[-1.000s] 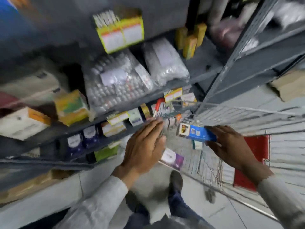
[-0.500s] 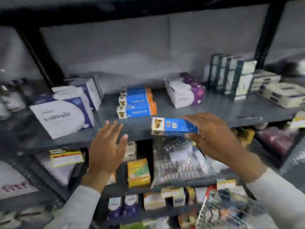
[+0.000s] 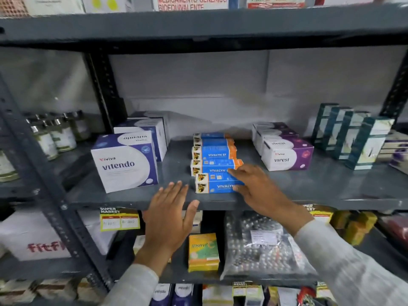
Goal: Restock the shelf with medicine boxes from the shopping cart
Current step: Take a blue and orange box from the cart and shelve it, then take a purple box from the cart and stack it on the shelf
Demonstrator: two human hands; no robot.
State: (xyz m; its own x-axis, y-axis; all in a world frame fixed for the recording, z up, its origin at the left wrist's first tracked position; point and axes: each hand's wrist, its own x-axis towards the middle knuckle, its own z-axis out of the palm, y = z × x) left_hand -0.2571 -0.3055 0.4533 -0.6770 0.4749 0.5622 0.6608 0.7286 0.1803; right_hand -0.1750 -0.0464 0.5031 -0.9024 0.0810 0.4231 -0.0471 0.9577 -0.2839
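A blue and orange Vivalyn medicine box lies on the grey middle shelf, at the front of a row of matching blue boxes. My right hand grips its right end, fingers on top and thumb at the front. My left hand hovers open just below and left of the box, in front of the shelf edge, holding nothing. The shopping cart is out of view.
A white and purple Vitendo box stands left of the row, and Virest boxes and tall teal boxes right of it. Jars stand far left. The shelf below holds a yellow box and a bag of blister packs.
My view rose from the cart to the middle shelf. My right hand carried the blue box up and set it down at the front of the blue row. My left hand rose alongside.
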